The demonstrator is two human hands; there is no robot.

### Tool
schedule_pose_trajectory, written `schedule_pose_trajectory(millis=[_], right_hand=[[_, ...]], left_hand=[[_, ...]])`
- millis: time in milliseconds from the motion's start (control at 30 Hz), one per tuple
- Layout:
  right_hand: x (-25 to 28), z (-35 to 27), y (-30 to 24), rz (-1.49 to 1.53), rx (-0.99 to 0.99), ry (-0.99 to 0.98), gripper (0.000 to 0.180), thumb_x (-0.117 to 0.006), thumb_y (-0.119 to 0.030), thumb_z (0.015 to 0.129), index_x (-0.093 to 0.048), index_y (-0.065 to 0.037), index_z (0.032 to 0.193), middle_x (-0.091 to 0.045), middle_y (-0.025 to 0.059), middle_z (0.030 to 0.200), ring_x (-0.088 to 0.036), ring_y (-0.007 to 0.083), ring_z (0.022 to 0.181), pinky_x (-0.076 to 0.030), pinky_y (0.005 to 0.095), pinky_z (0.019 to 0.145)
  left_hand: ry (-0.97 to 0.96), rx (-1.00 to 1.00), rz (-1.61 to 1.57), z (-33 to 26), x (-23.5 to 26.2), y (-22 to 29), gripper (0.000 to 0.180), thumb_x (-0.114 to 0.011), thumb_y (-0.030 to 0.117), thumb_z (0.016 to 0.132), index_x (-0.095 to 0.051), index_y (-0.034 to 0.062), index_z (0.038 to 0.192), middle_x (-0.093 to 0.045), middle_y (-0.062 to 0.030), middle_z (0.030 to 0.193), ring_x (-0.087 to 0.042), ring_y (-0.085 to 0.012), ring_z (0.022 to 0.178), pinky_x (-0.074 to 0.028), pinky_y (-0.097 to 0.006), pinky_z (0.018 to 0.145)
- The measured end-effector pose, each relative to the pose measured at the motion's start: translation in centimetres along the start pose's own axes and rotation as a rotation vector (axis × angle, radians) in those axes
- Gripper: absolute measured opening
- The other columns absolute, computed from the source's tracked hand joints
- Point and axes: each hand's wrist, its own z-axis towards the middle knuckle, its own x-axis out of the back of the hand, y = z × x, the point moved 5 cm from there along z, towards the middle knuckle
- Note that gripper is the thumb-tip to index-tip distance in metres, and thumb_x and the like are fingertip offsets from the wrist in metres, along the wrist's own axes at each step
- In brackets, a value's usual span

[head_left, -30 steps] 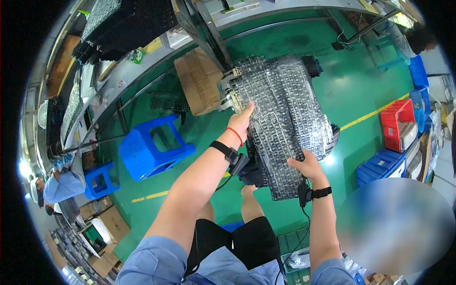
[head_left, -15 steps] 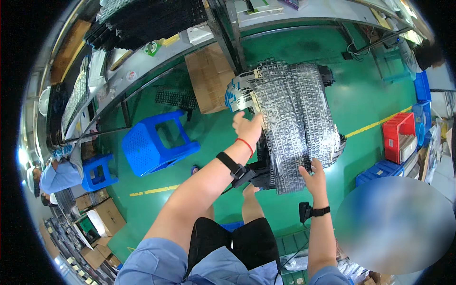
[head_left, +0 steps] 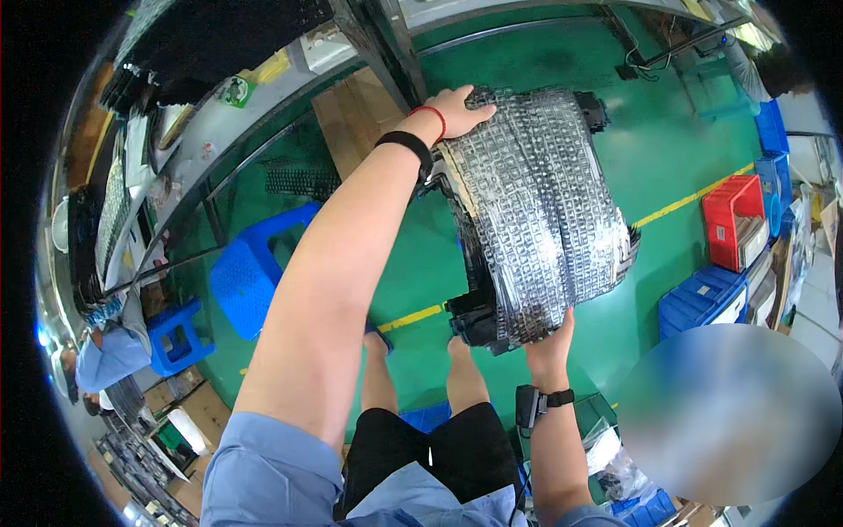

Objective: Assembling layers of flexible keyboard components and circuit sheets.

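A thick stack of keyboard plates (head_left: 536, 202), silvery-black sheets full of small key-shaped holes, lies in front of me over black pieces that stick out at its ends. My left hand (head_left: 457, 114) grips its far left corner, thumb on top and fingers curled over the edge. At the near edge, my right hand (head_left: 551, 350) clasps the stack from below, its thumb up along the side and the other fingers hidden underneath. Both wrists wear black straps.
Left of the stack stand a blue plastic stool (head_left: 250, 277) and a cardboard box (head_left: 338, 123) by a bench leg (head_left: 382, 53). Rightward are a red crate (head_left: 724, 220) and a blue bin (head_left: 698, 303). Another person (head_left: 114, 347) sits far left.
My left hand has moved away from me, from the stack's left side to its far left corner. The right hand has shifted left and taken hold of the near edge.
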Motion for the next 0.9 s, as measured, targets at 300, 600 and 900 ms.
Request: schedule_pose_trajectory(millis=[300, 600, 900], right_hand=[[1.9, -5.5, -1.3, -0.500, 0.563, 0.515, 0.066, -0.049, -0.038, 0.096, -0.021, -0.008, 0.148, -0.023, 0.0130, 0.150, -0.025, 0.0266, 0.136, -0.021, 0.0436, 0.112], [-22.4, -9.3, 17.4, -0.631, 0.440, -0.322, 0.053, -0.059, -0.009, 0.090, -0.035, -0.003, 0.137, -0.044, 0.0086, 0.128, -0.044, 0.0169, 0.111, -0.039, 0.0304, 0.094], [-38.5, 12.5, 36.7, -1.482, 0.702, -0.441, 0.039, -0.069, -0.021, 0.083, -0.058, -0.005, 0.117, -0.057, 0.0136, 0.114, -0.053, 0.0265, 0.106, -0.044, 0.0346, 0.091]], left_hand=[[1.114, -0.166, -0.171, -17.2, 1.1, -9.7, 0.039, -0.066, 0.024, 0.084, -0.055, 0.0031, 0.116, -0.056, -0.0171, 0.120, -0.048, -0.0343, 0.119, -0.035, -0.043, 0.103], [0.776, 0.327, -0.025, -32.5, -8.3, -40.0, 0.052, -0.068, 0.019, 0.081, -0.050, 0.0050, 0.127, -0.049, -0.0187, 0.132, -0.044, -0.0377, 0.123, -0.034, -0.045, 0.105], [0.695, 0.466, -0.298, -35.0, -6.5, -45.4, 0.067, -0.068, 0.020, 0.080, -0.037, -0.0028, 0.135, -0.034, -0.0290, 0.143, -0.033, -0.0426, 0.132, -0.028, -0.047, 0.111]])
